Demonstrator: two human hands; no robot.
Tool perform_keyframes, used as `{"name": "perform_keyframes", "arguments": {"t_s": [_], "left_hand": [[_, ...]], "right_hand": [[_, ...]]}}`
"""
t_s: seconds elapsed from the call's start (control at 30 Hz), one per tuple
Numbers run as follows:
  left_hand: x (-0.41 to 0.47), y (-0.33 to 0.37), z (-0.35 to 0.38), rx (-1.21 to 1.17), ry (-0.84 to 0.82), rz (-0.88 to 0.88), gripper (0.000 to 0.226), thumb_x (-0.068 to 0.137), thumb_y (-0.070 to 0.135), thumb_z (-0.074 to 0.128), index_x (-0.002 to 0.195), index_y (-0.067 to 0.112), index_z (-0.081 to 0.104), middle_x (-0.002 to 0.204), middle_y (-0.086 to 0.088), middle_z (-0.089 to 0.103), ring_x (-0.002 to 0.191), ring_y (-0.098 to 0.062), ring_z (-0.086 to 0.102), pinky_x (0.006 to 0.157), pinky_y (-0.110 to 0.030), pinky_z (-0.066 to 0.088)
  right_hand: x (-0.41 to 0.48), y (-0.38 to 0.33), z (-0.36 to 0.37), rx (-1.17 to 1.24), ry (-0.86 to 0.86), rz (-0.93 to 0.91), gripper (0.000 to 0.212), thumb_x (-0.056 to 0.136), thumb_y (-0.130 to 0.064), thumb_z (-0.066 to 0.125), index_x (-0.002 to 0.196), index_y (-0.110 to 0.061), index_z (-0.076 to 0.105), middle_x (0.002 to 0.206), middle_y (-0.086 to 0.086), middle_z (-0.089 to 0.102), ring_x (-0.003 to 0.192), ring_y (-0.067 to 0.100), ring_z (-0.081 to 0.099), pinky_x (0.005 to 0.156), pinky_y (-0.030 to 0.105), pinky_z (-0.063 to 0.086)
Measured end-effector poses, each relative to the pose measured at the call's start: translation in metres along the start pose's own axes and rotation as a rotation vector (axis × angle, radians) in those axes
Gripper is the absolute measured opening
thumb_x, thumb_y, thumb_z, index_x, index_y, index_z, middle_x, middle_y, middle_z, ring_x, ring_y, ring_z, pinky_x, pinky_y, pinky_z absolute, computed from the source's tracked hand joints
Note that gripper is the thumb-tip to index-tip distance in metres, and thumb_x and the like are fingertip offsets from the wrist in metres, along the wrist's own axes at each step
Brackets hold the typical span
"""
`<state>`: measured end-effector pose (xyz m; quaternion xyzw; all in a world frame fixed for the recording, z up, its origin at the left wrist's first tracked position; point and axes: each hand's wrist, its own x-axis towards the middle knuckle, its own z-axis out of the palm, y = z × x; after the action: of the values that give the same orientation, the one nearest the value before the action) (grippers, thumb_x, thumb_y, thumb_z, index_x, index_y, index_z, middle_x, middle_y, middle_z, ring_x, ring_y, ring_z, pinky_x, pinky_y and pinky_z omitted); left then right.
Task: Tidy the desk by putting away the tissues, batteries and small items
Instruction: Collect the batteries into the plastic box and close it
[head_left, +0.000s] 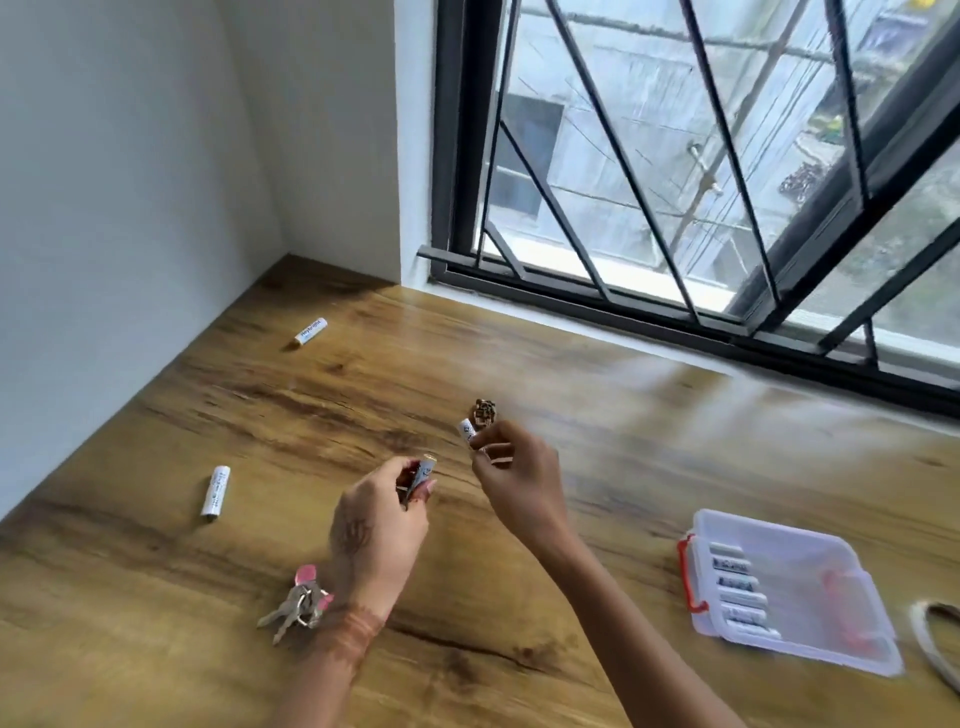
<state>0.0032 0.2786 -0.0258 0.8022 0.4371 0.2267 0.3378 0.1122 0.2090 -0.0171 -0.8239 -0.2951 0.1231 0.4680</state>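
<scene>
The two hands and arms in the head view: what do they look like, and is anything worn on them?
Both forearms are bare, with no sleeves in view. The left hand carries a dark henna-like pattern on its back, and similar reddish-brown bands circle the left wrist. The right hand shows no pattern. No watch or bracelet is visible; rings cannot be made out.
</scene>
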Motion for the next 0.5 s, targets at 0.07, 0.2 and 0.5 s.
{"name": "perform_keyframes", "arguments": {"t_s": [0.07,0.2,0.5], "left_hand": [[-0.011,0.019,0.012,-0.035,-0.073,0.034,0.028,0.079,0.023,0.07,0.106,0.016,0.068,0.096,-0.004,0.073,0.086,-0.02,0.067,0.07,-0.022,0.048],[-0.043,0.061,0.045,-0.211,-0.298,0.055,0.027,0.074,0.025,0.075,0.099,0.018,0.068,0.081,0.004,0.069,0.064,0.003,0.058,0.054,0.0,0.04],[-0.105,0.119,0.101,-0.398,-0.562,0.037,0.021,0.071,0.023,0.079,0.074,0.036,0.063,0.071,0.013,0.07,0.065,-0.005,0.068,0.073,-0.034,0.058]], "right_hand": [[-0.014,0.006,-0.026,0.014,0.051,-0.015,0.012,0.078,0.001,0.063,0.079,-0.011,0.065,0.072,-0.009,0.063,0.069,0.005,0.062,0.062,0.019,0.05],[-0.049,0.031,-0.09,-0.028,0.188,-0.044,0.028,0.078,-0.003,0.067,0.072,-0.028,0.056,0.07,-0.017,0.061,0.071,0.0,0.063,0.057,0.009,0.046],[-0.097,0.114,-0.232,-0.641,-0.033,0.266,0.04,0.079,0.008,0.052,0.108,-0.016,0.066,0.103,0.003,0.07,0.097,0.019,0.063,0.076,0.023,0.045]]}}
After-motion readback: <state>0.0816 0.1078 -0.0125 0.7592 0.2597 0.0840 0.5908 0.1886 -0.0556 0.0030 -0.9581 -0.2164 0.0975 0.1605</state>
